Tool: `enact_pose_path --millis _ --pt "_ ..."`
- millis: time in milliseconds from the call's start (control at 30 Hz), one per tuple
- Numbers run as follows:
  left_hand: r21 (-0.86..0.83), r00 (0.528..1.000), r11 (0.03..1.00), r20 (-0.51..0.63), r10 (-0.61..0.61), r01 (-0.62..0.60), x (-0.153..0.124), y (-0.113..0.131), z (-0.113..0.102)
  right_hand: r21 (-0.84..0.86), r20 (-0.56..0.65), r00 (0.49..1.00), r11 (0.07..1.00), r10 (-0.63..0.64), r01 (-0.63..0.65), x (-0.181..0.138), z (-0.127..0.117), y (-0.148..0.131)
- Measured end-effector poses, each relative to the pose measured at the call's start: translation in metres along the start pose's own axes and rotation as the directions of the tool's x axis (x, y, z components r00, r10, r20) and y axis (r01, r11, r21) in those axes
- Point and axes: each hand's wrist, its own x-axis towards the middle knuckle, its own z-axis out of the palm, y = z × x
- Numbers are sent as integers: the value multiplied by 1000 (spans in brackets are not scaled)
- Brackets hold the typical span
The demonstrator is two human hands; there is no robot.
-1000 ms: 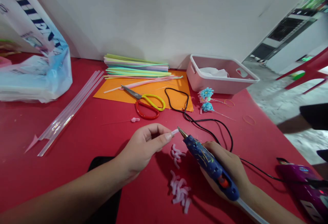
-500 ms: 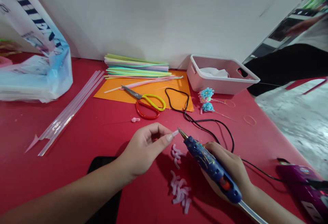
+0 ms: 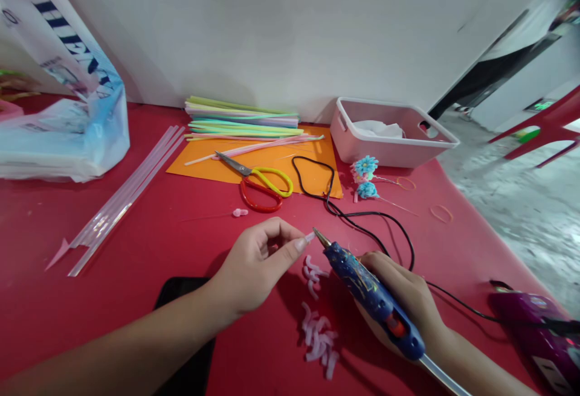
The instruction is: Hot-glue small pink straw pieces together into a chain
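Observation:
Between the thumb and forefinger of my left hand (image 3: 263,263) is a short pale pink piece of pipe cleaner (image 3: 310,237). My right hand (image 3: 403,293) is wrapped round a blue hot glue gun (image 3: 371,293), with a clear glue stick (image 3: 441,375) coming out of its back end. The metal nozzle (image 3: 321,238) sits at the free end of the pink piece; whether they touch I cannot tell. Below my hands, two small heaps of curved pink pipe cleaner pieces (image 3: 319,338) lie on the red table (image 3: 254,360).
Red-and-yellow-handled scissors (image 3: 254,182) and pipe cleaners (image 3: 244,118) lie on orange paper (image 3: 199,169). A pink basket (image 3: 389,139), blue flowers (image 3: 367,188), a black cord (image 3: 362,221), a purple power strip (image 3: 528,329), a black phone-like slab (image 3: 181,354), clear-wrapped sticks (image 3: 127,200) and a plastic bag (image 3: 99,124) surround my hands.
Both hands keep nearly the same position; the glue gun has shifted very slightly left. A person at the right, behind the table, has gone out of view, uncovering a red chair.

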Motion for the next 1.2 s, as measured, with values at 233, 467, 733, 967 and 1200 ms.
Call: enact_pose_path --millis 233,467,733,967,1200 --pt "18 999 999 -24 36 -35 -1 4 1 4 -12 1000 1000 -10 10 -2 -1 1" --pt "70 998 996 -10 55 -54 -1 4 2 12 6 1000 1000 -13 13 -1 0 1" --pt "105 996 991 -9 86 -84 -2 4 1 45 11 1000 999 -16 16 -1 -1 1" --pt "100 996 991 -12 88 -86 -1 3 1 31 -1 1000 999 -14 14 0 0 -1" --pt "68 998 996 -16 57 -56 -2 4 2 46 10 1000 999 -8 7 -1 0 -1"
